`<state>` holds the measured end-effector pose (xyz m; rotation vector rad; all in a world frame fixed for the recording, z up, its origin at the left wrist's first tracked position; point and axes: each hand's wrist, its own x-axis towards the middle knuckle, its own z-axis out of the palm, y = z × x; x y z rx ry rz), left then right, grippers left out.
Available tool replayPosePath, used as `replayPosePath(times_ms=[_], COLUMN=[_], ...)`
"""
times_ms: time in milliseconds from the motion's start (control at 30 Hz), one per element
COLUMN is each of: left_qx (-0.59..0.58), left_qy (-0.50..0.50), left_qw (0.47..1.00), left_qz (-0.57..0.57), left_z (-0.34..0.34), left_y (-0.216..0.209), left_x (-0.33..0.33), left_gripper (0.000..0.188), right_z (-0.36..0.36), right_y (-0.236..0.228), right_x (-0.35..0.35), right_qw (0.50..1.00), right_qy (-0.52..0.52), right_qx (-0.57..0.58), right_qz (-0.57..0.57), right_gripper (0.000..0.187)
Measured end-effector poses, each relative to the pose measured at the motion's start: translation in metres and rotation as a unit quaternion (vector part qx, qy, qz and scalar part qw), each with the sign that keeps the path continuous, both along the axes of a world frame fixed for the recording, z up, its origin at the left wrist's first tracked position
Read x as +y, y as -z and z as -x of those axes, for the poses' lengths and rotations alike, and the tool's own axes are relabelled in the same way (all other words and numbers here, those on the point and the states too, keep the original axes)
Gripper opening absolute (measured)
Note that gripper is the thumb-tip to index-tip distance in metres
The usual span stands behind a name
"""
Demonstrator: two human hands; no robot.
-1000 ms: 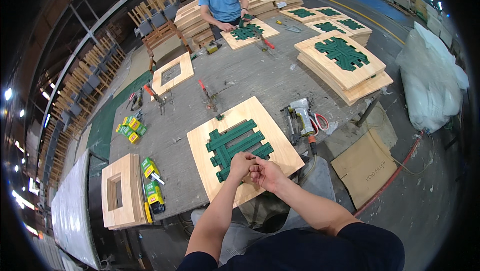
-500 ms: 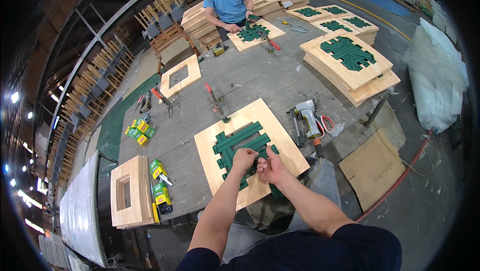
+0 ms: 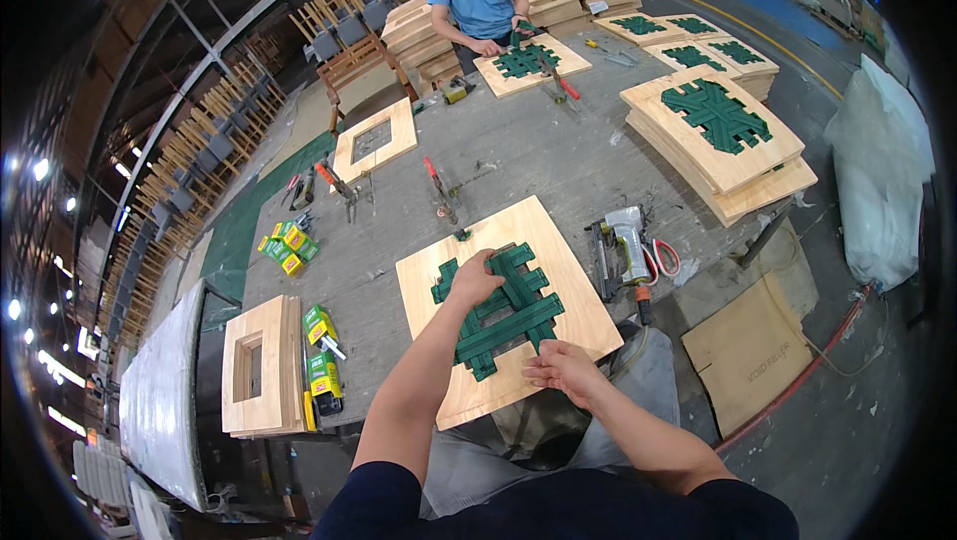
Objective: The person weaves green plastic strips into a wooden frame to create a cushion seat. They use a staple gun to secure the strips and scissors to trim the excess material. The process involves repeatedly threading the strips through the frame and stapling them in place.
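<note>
A pale wooden panel [image 3: 576, 279] lies in front of me at the table's near edge. Green webbing straps [image 3: 508, 326] cross over its middle, their short ends reaching onto the wood, with gaps between them. My left hand [image 3: 477, 281] is at the far side of these straps, its fingers curled over a strap and partly hidden. Beside the near right strap end is my right hand [image 3: 566, 372], palm partly up and fingers apart. Its thumb is close to that end; contact cannot be made out. Right of the panel lies a pneumatic stapler [image 3: 626, 241], with red-handled scissors [image 3: 662, 259] beside it.
Clamping pliers [image 3: 439, 189] lie beyond the panel. Green-yellow boxes [image 3: 289, 244] and stacked wooden frames [image 3: 261, 360] are at left. A strapped panel stack [image 3: 718, 131] stands right. Across the table, a person in a blue shirt [image 3: 478, 0] handles another panel [image 3: 533, 66].
My left hand has moved to the straps' far side, my right hand down and away from it. The straps show in a different arrangement, a long one now crossing the near side. The view has shifted slightly.
</note>
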<state>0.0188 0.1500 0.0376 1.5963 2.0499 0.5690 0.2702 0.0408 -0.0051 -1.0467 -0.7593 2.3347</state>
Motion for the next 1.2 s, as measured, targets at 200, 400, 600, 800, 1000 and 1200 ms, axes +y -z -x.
replayPosePath(times_ms=[200, 400, 600, 800, 1000, 1200], left_qx=[0.045, 0.014, 0.000, -0.093, -0.083, -0.371], left_qy=[-0.056, -0.031, 0.016, -0.084, -0.069, -0.232], left_qw=[0.995, 0.999, 1.000, 0.991, 0.993, 0.899], left_qz=[0.069, 0.015, -0.017, -0.049, 0.039, 0.005], left_z=[0.007, 0.009, 0.008, 0.043, 0.038, 0.061], left_y=[0.006, 0.013, 0.012, 0.041, 0.045, 0.044], left_x=[0.022, 0.028, 0.035, 0.036, 0.067, 0.064], left_gripper=[0.037, 0.027, 0.028, 0.027, 0.031, 0.028], right_z=[-0.006, 0.033, 0.105, 0.150, 0.149, 0.111], right_y=[-0.003, -0.009, 0.010, 0.011, 0.024, -0.022], right_x=[-0.014, 0.031, 0.120, 0.145, 0.166, 0.110], right_qw=[0.999, 0.997, 0.969, 0.907, 0.894, 0.996], right_qy=[0.005, 0.028, 0.073, 0.174, 0.170, 0.044], right_qx=[-0.032, 0.056, 0.195, 0.297, 0.352, 0.063], right_qz=[-0.004, -0.047, 0.132, 0.245, 0.220, 0.054], right_gripper=[0.054, 0.045, 0.035, 0.054, 0.057, 0.043])
